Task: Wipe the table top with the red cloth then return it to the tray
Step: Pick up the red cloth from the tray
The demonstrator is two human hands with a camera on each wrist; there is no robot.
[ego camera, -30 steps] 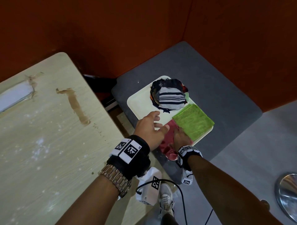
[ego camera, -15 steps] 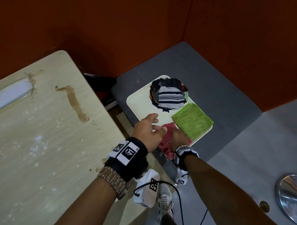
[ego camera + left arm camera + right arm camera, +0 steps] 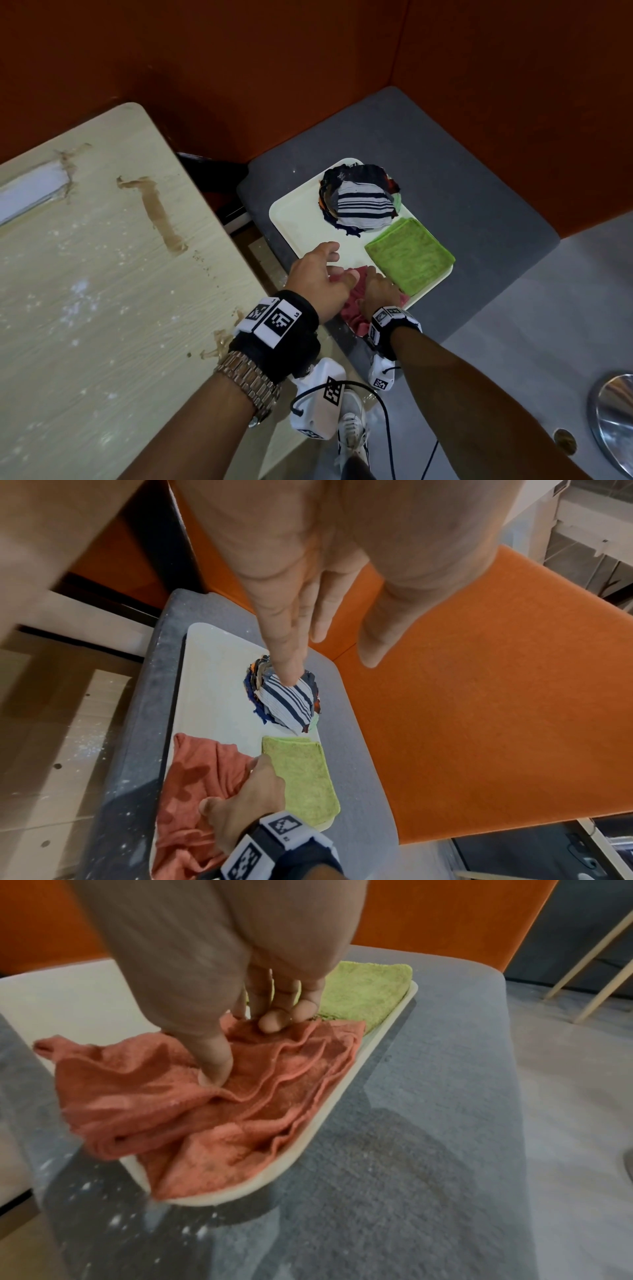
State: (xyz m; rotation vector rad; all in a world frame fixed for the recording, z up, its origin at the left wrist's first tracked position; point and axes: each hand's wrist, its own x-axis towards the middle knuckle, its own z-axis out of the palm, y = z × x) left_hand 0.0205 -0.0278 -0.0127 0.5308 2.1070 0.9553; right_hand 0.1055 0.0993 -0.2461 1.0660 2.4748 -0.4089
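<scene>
A crumpled red cloth (image 3: 219,1102) lies on the near end of a white tray (image 3: 298,219), beside a green cloth (image 3: 411,262). The right hand (image 3: 378,291) pinches its folds, wrist angled down. The left hand (image 3: 317,277) hovers above, fingers spread.

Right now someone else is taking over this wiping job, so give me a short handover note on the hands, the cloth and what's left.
Right hand: fingers and thumb pinching the crumpled red cloth on the near corner of the white tray; part of the cloth hangs over the rim.
Left hand: open, fingers relaxed, above the tray, holding nothing.
Tray sits on the grey seat, beside the table.
Done: nothing that shows; the table carries brown smears and white specks.
Left: lift the cloth, wipe the table top, return the cloth to the tray.
</scene>
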